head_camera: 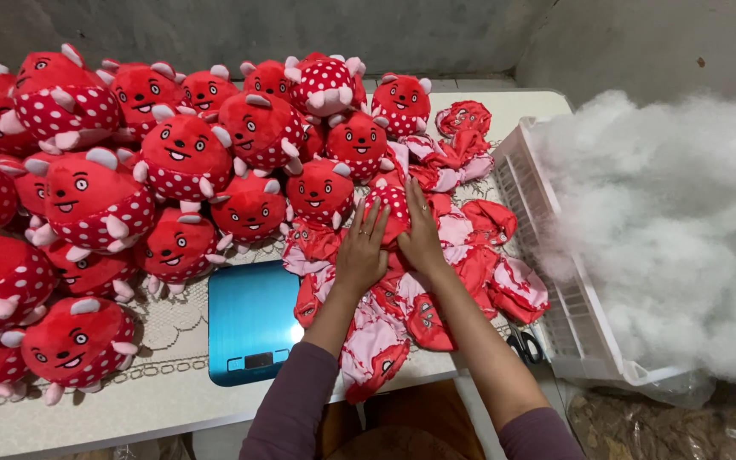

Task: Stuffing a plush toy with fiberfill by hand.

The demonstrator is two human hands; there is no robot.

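Note:
My left hand (pixel 361 252) and my right hand (pixel 422 234) lie side by side, fingers pressed flat around a small red plush toy with white dots (pixel 391 207). That toy rests on a heap of flat, unstuffed red and pink toy skins (pixel 470 255) spread over the table's middle. Both hands touch the toy from its near side, the left on its left flank, the right on its right flank.
Several stuffed red dotted plush toys (pixel 182 158) are piled over the left and back of the table. A blue digital scale (pixel 251 322) sits near the front edge. A white plastic crate (pixel 566 315) heaped with white stuffing fibre (pixel 675 221) stands at the right. Scissors (pixel 525 344) lie beside it.

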